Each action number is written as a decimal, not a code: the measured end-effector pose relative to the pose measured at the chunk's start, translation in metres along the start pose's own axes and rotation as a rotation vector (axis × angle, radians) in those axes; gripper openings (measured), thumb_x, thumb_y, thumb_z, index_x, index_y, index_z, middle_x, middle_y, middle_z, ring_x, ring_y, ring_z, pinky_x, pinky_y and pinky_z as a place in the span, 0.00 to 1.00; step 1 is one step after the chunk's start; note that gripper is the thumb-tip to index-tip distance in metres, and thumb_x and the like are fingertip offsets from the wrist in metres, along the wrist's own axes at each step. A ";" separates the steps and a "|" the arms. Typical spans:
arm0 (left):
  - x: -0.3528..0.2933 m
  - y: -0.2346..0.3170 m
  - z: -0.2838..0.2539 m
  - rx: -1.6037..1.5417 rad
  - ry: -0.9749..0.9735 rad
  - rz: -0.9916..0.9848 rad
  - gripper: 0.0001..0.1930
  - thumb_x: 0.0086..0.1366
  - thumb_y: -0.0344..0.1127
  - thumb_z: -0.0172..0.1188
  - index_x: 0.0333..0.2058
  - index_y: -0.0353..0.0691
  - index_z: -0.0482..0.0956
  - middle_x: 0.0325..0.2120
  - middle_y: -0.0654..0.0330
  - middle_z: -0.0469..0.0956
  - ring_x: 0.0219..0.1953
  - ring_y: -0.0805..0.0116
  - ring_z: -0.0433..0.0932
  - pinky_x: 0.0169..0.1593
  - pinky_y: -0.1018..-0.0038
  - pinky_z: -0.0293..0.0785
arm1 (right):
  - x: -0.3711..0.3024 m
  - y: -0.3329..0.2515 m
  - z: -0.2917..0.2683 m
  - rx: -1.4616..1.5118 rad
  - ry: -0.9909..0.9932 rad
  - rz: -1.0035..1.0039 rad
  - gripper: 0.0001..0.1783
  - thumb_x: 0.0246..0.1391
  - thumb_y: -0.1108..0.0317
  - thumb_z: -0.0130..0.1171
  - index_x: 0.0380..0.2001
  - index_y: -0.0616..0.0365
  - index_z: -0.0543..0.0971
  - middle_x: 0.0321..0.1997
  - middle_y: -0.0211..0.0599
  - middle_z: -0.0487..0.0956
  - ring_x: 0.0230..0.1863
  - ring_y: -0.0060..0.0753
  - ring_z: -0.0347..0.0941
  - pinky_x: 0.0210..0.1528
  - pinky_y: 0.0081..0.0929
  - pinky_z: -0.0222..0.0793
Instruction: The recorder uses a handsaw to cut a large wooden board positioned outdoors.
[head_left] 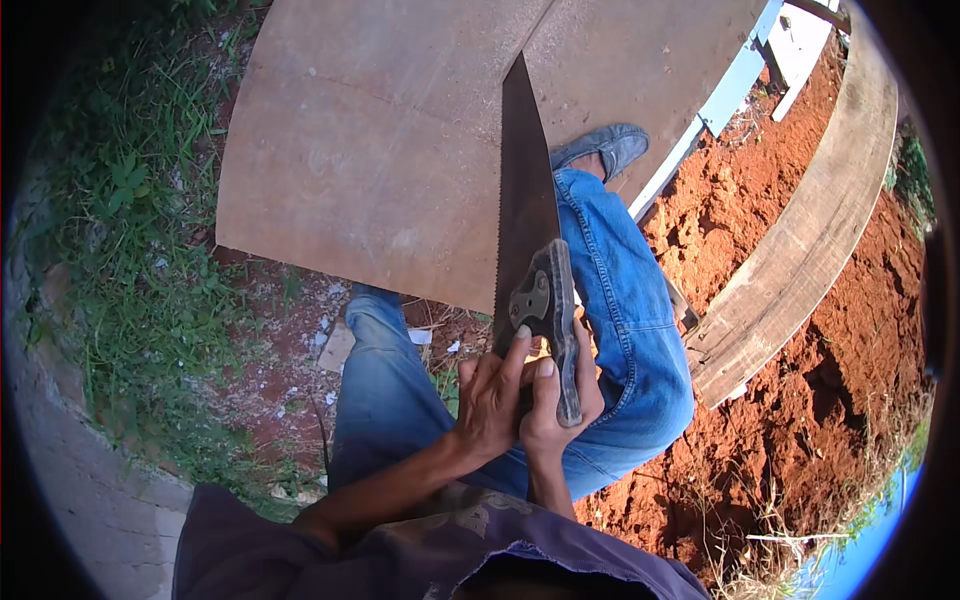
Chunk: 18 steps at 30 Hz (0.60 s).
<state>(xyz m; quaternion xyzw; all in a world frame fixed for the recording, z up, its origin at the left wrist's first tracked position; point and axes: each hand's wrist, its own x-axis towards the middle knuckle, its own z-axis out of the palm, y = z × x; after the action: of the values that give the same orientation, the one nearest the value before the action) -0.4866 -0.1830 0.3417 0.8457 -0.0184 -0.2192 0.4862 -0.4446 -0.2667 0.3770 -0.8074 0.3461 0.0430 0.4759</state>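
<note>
Both my hands are closed around the handle [567, 340] of a hand saw, which points away from me. My left hand [488, 402] wraps its near left side, thumb up against the metal plate. Gripping the right side of the handle is my right hand [562, 405], its thumb laid along the inner edge. The dark toothed saw blade [525, 165] reaches over a brown wooden sheet [370, 150]. Its tip meets a narrow cut line [533, 38] in the sheet. How deep the blade sits in the wood is hard to tell.
My shoe [610, 148] presses on the sheet right of the blade, leg bent in blue jeans [630, 300]. A long weathered plank [800, 240] lies on red soil [740, 190] at the right. Grass [130, 200] grows on the left, beside a pale concrete edge [100, 520].
</note>
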 end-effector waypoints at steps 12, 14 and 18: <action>0.055 -0.034 0.021 0.029 -0.172 -0.178 0.43 0.64 0.40 0.61 0.71 0.34 0.48 0.50 0.50 0.78 0.50 0.54 0.75 0.50 0.58 0.60 | 0.049 0.053 0.036 -0.029 0.077 0.010 0.24 0.57 0.73 0.57 0.56 0.73 0.73 0.41 0.41 0.82 0.39 0.25 0.77 0.45 0.23 0.73; -0.006 -0.022 0.005 0.056 -0.093 -0.005 0.40 0.64 0.38 0.59 0.70 0.33 0.51 0.56 0.47 0.75 0.51 0.53 0.76 0.54 0.58 0.60 | -0.004 0.021 0.015 0.155 0.034 -0.002 0.28 0.57 0.72 0.56 0.60 0.74 0.69 0.43 0.46 0.83 0.37 0.25 0.79 0.43 0.23 0.74; 0.112 -0.053 0.035 0.042 0.072 0.045 0.44 0.61 0.39 0.62 0.70 0.34 0.48 0.46 0.51 0.81 0.41 0.53 0.78 0.42 0.59 0.60 | 0.102 0.041 0.061 0.104 0.098 0.023 0.25 0.57 0.70 0.56 0.56 0.72 0.74 0.39 0.42 0.85 0.33 0.25 0.78 0.39 0.25 0.73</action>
<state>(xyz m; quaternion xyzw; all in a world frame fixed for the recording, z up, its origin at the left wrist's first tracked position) -0.4088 -0.2110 0.2425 0.8625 -0.0248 -0.1774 0.4733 -0.3760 -0.2835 0.2729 -0.7788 0.3799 -0.0090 0.4991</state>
